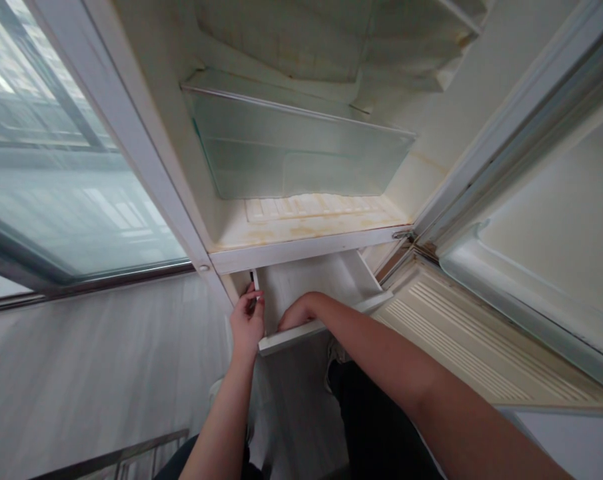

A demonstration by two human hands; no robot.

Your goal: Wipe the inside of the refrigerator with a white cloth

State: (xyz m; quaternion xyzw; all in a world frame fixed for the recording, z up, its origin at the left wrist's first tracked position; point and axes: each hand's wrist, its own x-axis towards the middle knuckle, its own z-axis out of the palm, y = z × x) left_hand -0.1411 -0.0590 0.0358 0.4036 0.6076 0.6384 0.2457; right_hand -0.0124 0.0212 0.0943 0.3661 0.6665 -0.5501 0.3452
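- One white drawer (331, 270), smooth and boxy, sits just toward 6 o'clock from centre; its open top faces up, its front edge running from roughly 8:30 to 2:30.
- Two hands: the left hand (248, 319), at the drawer's 9 o'clock side, has bent fingers, grasp unclear; the right hand (297, 313) dips inside, fingers hidden, so I cannot tell its grip.
- Toward 12 o'clock, a greenish glass panel (301, 157) slants above a stained compartment floor (301, 227).
- At 4 o'clock, a ribbed cream panel (456, 340).

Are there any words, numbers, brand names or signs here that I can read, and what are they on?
None that I can read on the drawer, fridge or door.
Tiny dark marks by the door's edge: too small to make out.
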